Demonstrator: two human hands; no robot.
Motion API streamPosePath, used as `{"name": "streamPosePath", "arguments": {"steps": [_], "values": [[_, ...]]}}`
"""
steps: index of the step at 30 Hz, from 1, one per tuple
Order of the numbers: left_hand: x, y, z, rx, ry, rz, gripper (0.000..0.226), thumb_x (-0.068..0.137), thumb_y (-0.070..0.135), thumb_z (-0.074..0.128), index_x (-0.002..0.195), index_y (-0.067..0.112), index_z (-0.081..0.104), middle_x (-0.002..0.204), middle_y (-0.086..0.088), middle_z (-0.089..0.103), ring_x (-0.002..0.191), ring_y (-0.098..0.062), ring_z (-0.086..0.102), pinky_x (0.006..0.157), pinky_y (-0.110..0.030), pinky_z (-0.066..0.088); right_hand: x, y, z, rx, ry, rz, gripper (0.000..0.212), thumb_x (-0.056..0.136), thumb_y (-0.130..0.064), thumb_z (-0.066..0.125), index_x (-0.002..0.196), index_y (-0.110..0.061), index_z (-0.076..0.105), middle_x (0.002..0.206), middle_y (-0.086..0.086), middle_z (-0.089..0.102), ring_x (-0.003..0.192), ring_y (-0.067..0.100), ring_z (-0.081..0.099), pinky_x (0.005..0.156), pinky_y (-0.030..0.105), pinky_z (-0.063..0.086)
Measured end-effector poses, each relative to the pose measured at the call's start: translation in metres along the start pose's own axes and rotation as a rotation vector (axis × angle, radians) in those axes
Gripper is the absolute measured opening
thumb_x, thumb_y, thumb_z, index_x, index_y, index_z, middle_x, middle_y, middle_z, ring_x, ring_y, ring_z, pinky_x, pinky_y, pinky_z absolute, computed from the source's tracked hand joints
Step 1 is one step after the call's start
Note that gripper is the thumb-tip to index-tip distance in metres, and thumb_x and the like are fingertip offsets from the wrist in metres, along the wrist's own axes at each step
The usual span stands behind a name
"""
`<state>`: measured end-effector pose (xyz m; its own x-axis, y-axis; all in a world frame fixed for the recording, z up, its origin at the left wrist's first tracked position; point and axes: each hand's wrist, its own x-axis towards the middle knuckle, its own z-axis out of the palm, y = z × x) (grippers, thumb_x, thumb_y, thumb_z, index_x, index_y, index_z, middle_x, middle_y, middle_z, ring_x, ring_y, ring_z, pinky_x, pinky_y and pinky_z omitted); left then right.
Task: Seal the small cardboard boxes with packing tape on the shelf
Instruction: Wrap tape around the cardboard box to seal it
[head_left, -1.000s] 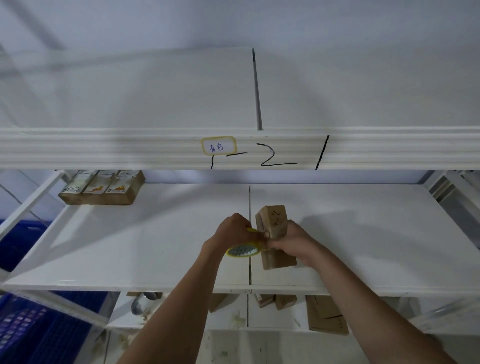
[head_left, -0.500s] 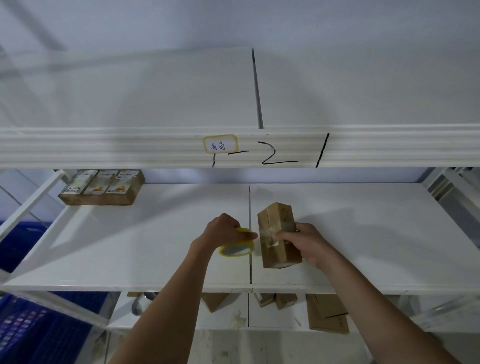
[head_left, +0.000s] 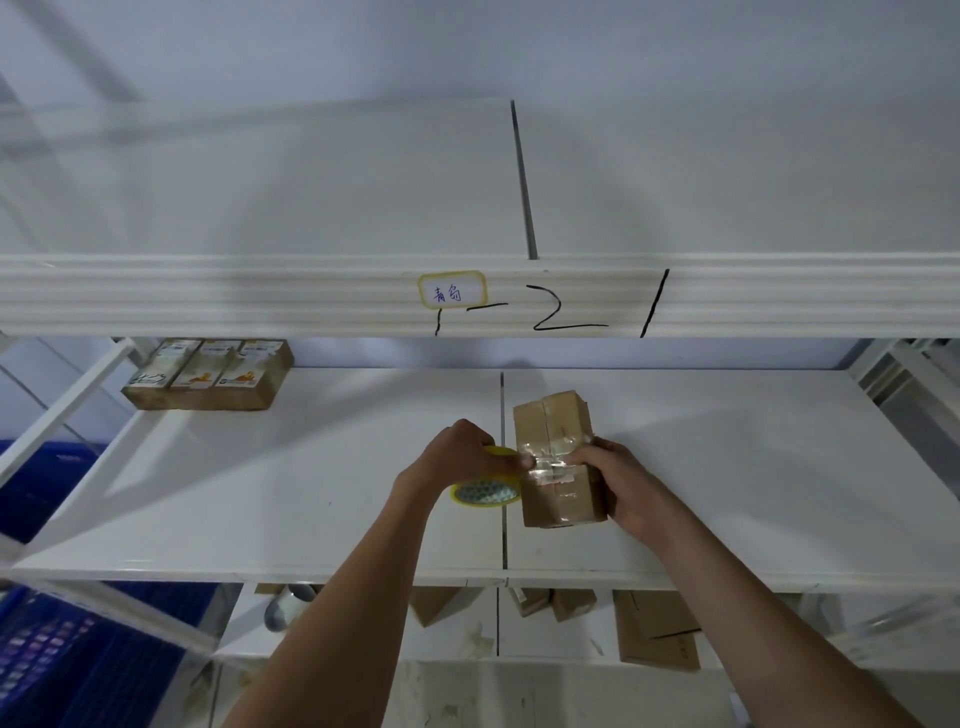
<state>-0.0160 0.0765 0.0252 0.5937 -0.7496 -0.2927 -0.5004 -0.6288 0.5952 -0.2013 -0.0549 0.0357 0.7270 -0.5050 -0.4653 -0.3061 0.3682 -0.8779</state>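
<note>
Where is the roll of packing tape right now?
In the head view, the tape roll is just left of centre, held in the left hand over the middle shelf, right against the left side of the cardboard box.

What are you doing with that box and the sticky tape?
A person is taping a small cardboard box shut on a white shelf. The left hand grips a yellow roll of packing tape right beside the box, and a clear strip runs from it across the box's front. The right hand holds the box steady and presses on the tape. Three more boxes sit together at the back left of the shelf.
</note>
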Motion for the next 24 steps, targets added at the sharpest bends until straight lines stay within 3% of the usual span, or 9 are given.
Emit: {"name": "streamPosePath", "arguments": {"steps": [4, 7, 11, 15, 18, 21, 24], "values": [[0.002, 0.009, -0.004, 0.002, 0.061, 0.048, 0.060, 0.063, 0.073, 0.077, 0.059, 0.015, 0.060, 0.058, 0.003, 0.054, 0.060, -0.014, 0.057, 0.059, -0.027, 0.044, 0.005, 0.000, 0.010, -0.081, 0.062, -0.027, 0.057, 0.075, -0.044, 0.083, 0.123, -0.025, 0.059, 0.112, 0.002, 0.073, 0.101, 0.024, 0.071, 0.083, 0.044, 0.059], [0.000, 0.009, -0.007, 0.024, 0.023, 0.053, 0.060, 0.067, 0.071, 0.076, 0.067, 0.012, 0.064, 0.064, 0.000, 0.057, 0.066, -0.016, 0.060, 0.060, -0.027, 0.044, 0.006, -0.002, 0.014, -0.155, 0.106, -0.050, 0.056, 0.070, -0.036, 0.090, 0.117, -0.025, 0.062, 0.106, -0.001, 0.074, 0.096, 0.020, 0.071, 0.073, 0.036, 0.059], [-0.006, 0.000, -0.010, -0.179, -0.083, 0.055, 0.046, 0.075, 0.061, 0.077, 0.065, 0.018, 0.066, 0.066, 0.004, 0.061, 0.072, -0.013, 0.063, 0.061, -0.024, 0.047, 0.001, -0.008, 0.005, -0.117, 0.099, -0.043, 0.046, 0.072, -0.025, 0.089, 0.114, -0.020, 0.071, 0.099, 0.002, 0.078, 0.089, 0.023, 0.075, 0.075, 0.038, 0.061], [-0.006, -0.013, -0.015, -0.211, -0.111, 0.070, 0.041, 0.083, 0.047, 0.076, 0.060, 0.016, 0.063, 0.058, 0.003, 0.047, 0.062, -0.012, 0.048, 0.060, -0.023, 0.038, -0.001, -0.004, -0.007, -0.112, 0.073, 0.007, 0.044, 0.073, -0.022, 0.088, 0.114, -0.016, 0.072, 0.099, 0.005, 0.078, 0.090, 0.026, 0.075, 0.083, 0.047, 0.060], [-0.003, -0.016, -0.009, -0.067, -0.094, 0.047, 0.043, 0.078, 0.056, 0.077, 0.062, 0.018, 0.064, 0.062, 0.002, 0.052, 0.066, -0.014, 0.053, 0.061, -0.025, 0.042, -0.002, 0.004, -0.008, -0.134, 0.077, 0.026, 0.045, 0.072, -0.021, 0.088, 0.113, -0.016, 0.071, 0.099, 0.006, 0.078, 0.090, 0.026, 0.075, 0.081, 0.046, 0.061], [-0.002, -0.019, -0.002, 0.203, -0.026, -0.022, 0.060, 0.070, 0.078, 0.066, 0.078, 0.019, 0.065, 0.079, 0.002, 0.059, 0.077, -0.017, 0.061, 0.069, -0.026, 0.050, -0.003, 0.007, -0.009, -0.112, 0.070, 0.026, 0.044, 0.072, -0.019, 0.088, 0.113, -0.016, 0.071, 0.098, 0.005, 0.078, 0.089, 0.025, 0.076, 0.078, 0.043, 0.061], [0.000, -0.025, 0.008, 0.249, -0.070, -0.075, 0.069, 0.064, 0.086, 0.062, 0.084, 0.020, 0.067, 0.087, 0.000, 0.066, 0.082, -0.019, 0.066, 0.076, -0.030, 0.057, -0.001, 0.015, -0.015, -0.131, 0.084, 0.035, 0.046, 0.070, -0.020, 0.090, 0.112, -0.018, 0.071, 0.098, 0.004, 0.078, 0.090, 0.024, 0.076, 0.080, 0.044, 0.060]]}}
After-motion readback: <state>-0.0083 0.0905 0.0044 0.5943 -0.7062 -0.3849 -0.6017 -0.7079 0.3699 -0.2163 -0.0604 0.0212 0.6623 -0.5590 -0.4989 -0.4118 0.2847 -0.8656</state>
